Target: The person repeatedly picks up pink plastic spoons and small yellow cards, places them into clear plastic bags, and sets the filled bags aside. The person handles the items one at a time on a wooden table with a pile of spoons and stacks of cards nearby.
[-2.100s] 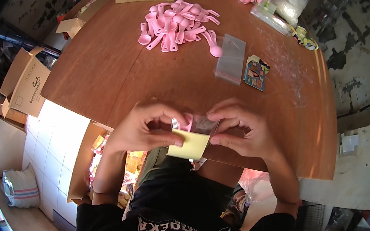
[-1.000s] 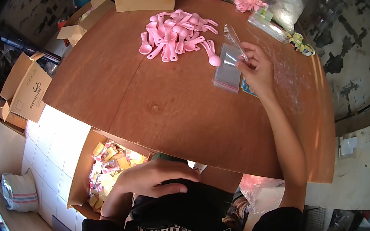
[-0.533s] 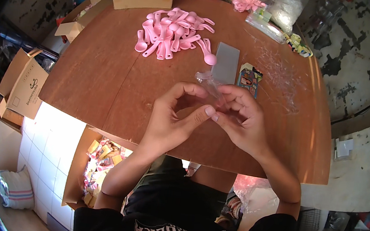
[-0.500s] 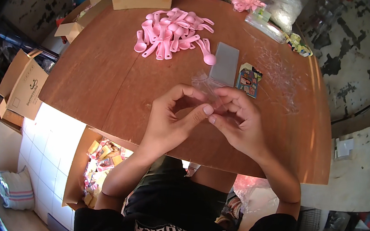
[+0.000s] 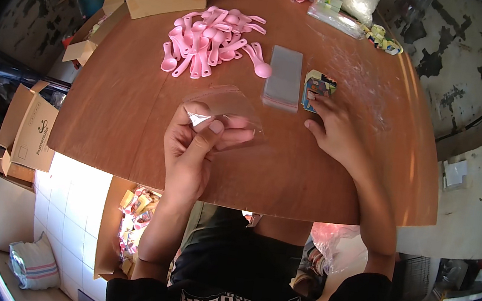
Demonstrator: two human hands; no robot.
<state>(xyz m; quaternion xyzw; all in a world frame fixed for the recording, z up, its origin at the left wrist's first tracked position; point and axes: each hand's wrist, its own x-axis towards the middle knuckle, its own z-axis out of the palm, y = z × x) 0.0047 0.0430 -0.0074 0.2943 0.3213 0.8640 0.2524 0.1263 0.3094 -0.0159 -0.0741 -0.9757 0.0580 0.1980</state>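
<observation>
1. Currently pinching a clear bag [image 5: 232, 102] in the left hand [image 5: 193, 140].
2. Touching cards [image 5: 321, 83] with the right hand [image 5: 334, 126], thumb held apart; cannot tell if gripping.
3. Right of and beyond the bag, lengthwise pointing away.

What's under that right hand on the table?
The right hand has its fingers over a small stack of printed cards, whose far end shows. What lies beneath the hand itself or the stack is covered.

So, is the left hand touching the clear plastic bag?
Touching: the head view shows the left hand pinching the clear plastic bag, its thumb pressed over the film.
</observation>
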